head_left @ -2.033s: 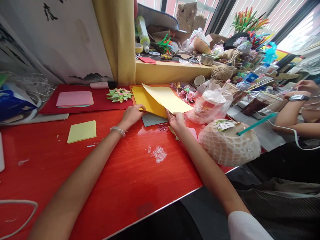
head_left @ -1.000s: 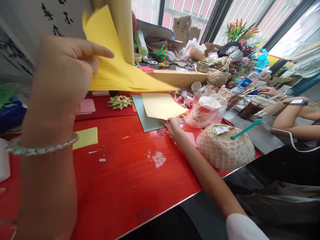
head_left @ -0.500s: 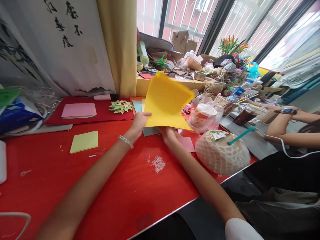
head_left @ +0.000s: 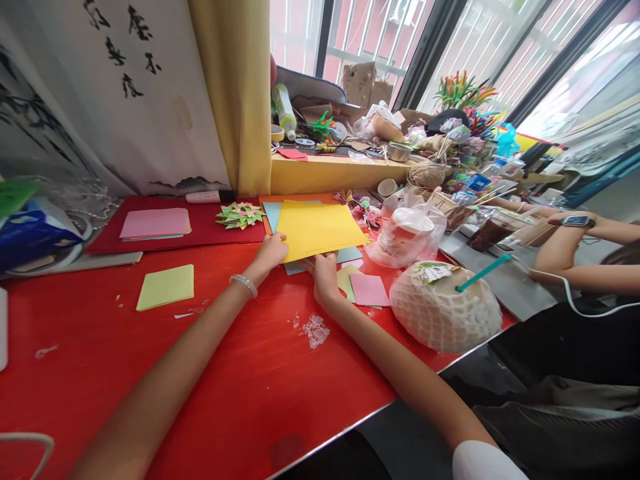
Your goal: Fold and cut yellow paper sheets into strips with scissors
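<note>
Yellow paper point(head_left: 320, 230) was held over blue-grey sheet point(head_left: 351, 255) on worktop point(head_left: 225, 380); its left edge was pinched by left hand point(head_left: 273, 251). Right hand point(head_left: 326, 279) was placed at near edge, fingers partly hidden, grip couldn't be told.

Table, red, glossy top point(head_left: 225, 380). Lying directly on it: dark red sheets point(head_left: 230, 238), rear left; stack of pale green paper squares point(head_left: 165, 287), left; whitish flakes point(head_left: 316, 331) (of what, unclear); pink paper square point(head_left: 370, 291) overlapping a pale green one point(head_left: 345, 280); netted fruit point(head_left: 443, 317) with teal straw point(head_left: 483, 273); bagged cup point(head_left: 413, 223).
</note>
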A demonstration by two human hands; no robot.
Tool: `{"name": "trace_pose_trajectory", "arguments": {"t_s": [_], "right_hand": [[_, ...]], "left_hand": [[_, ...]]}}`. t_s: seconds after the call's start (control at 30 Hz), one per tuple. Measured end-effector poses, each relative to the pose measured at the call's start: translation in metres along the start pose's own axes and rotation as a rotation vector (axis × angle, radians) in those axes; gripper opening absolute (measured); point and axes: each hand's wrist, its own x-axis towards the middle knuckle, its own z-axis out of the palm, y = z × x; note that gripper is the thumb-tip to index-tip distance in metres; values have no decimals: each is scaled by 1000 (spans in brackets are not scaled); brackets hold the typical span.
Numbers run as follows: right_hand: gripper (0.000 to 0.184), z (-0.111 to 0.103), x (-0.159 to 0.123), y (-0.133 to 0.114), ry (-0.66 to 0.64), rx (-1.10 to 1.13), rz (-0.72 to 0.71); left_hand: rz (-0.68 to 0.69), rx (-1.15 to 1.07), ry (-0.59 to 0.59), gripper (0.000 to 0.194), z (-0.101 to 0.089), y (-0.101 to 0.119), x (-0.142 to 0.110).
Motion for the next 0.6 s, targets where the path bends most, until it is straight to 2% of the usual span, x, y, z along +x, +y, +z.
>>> {"name": "trace_pose_trajectory", "arguments": {"t_s": [0.17,0.4,0.5,0.6], "right_hand": [[45,3,-1,-6,-48,37,80],[31,-14,25,-3,113,82,178],[25,-17,32,-4,86,52,177],[28,-21,37,-4,42,-54,173]], "left_hand": [[6,176,-9,44,-3,0,3],[56,356,-57,48,-5,-4,6],[107,427,-85,43,-8,-6,5],[159,501,-97,39,-12,-6,0]]}}
